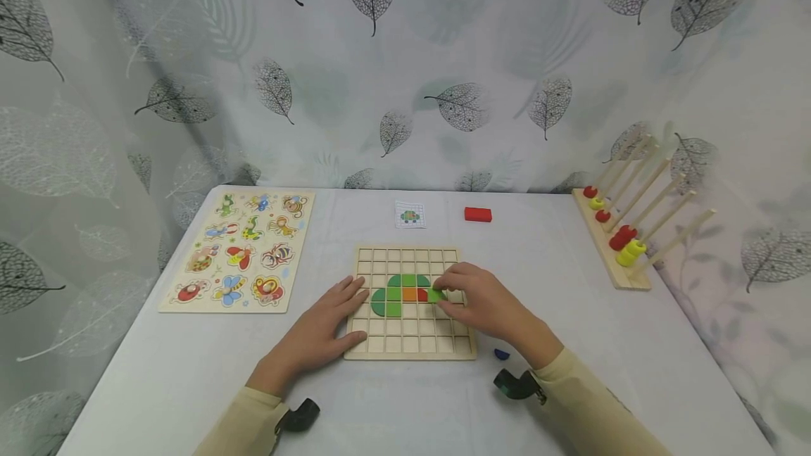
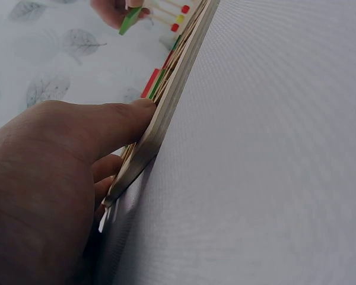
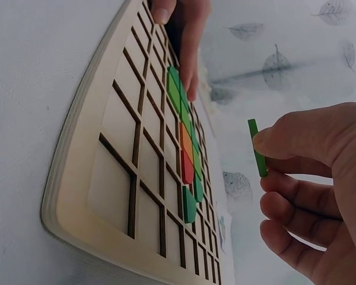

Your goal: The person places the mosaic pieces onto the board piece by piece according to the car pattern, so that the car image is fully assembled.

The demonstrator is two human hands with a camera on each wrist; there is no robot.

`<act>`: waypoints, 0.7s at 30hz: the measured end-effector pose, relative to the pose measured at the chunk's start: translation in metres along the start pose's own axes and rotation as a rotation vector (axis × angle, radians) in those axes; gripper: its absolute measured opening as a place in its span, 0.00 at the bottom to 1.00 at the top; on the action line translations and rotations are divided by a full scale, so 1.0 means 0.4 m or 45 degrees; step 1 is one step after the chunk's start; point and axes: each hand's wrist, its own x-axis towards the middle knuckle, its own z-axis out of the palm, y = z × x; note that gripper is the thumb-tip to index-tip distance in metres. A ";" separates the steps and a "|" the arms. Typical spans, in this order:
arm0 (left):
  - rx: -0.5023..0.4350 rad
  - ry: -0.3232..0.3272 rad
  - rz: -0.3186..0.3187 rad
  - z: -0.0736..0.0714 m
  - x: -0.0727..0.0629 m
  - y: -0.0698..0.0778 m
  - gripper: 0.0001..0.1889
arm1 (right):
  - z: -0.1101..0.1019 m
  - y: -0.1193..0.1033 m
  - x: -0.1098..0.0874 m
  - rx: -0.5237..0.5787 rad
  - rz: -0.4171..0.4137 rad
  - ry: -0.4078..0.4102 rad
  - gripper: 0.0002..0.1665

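Note:
My right hand pinches a light green tile between thumb and index finger, raised above the right part of a wooden grid board. The other right fingers curl loosely below it in the right wrist view. My left hand rests with spread fingers on the board's left edge; its thumb touches the near left side. Set in the grid cells are several green tiles, an orange tile and a red tile. Some green pieces have rounded corners. The held tile partly covers cells beside the red one in the head view.
Behind the board lie a small pattern card and a red block. An insect puzzle board lies left. A peg rack with red and yellow beads stands right. A dark blue half-round piece lies near the right wrist.

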 end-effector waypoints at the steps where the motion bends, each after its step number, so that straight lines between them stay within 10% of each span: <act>1: 0.001 -0.002 -0.002 0.000 0.000 0.000 0.41 | 0.001 -0.001 0.001 -0.001 0.003 -0.002 0.14; 21: -0.008 -0.003 0.001 -0.002 0.000 0.002 0.41 | 0.019 -0.014 0.020 0.042 0.010 -0.049 0.12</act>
